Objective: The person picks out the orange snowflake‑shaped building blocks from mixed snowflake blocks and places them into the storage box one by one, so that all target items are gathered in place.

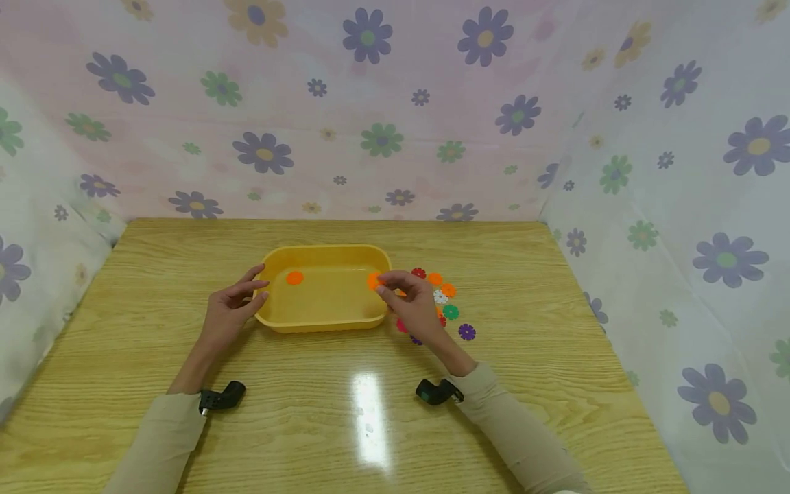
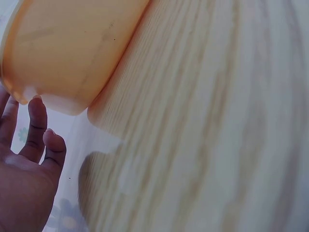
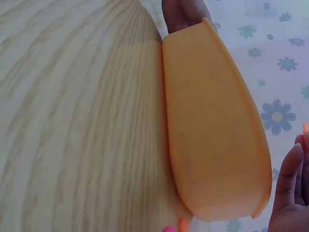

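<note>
Our right hand [image 1: 415,305] pinches an orange snowflake disc [image 1: 373,280] at the right end of the yellow tray [image 1: 333,295]; our left hand [image 1: 230,309], loosely spread, is at its left end. We should release the disc low, gently.

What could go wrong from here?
The pinched orange disc is near the right rim of the yellow tray, so a slip from the right hand might drop it outside. That hand could also brush the nearby green disc and scatter it.
</note>
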A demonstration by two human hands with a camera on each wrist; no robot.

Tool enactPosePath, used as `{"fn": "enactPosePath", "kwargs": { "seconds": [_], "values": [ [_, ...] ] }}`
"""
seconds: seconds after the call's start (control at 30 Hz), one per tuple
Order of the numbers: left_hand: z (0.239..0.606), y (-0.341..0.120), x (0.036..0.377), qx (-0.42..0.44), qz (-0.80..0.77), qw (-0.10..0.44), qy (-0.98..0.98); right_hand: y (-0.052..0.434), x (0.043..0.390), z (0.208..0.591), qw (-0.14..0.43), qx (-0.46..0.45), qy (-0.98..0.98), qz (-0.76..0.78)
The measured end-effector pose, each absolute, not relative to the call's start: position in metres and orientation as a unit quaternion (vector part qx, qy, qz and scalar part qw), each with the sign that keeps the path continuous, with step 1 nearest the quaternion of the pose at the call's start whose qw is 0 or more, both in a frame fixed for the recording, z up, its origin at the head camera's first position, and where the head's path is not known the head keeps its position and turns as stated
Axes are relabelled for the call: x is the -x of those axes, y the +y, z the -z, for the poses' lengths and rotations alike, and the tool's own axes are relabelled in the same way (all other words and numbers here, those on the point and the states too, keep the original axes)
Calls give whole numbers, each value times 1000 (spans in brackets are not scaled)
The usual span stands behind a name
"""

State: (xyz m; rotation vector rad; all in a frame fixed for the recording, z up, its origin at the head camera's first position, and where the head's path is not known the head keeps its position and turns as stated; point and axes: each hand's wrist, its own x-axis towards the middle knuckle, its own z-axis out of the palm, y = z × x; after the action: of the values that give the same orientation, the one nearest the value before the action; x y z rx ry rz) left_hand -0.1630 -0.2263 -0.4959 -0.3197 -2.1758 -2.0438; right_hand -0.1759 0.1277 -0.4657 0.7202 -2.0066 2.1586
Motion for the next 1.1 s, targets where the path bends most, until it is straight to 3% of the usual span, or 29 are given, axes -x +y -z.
{"fn": "enactPosePath", "kwargs": {
  "seconds": [0.4, 1.1],
  "values": [
    [498, -229, 164, 108, 671, 60, -731, 111, 181, 458, 58, -251, -672, -694],
    [496, -229, 164, 123, 680, 58, -721, 84, 195, 448, -8, -223, -712, -666]
  ]
}}
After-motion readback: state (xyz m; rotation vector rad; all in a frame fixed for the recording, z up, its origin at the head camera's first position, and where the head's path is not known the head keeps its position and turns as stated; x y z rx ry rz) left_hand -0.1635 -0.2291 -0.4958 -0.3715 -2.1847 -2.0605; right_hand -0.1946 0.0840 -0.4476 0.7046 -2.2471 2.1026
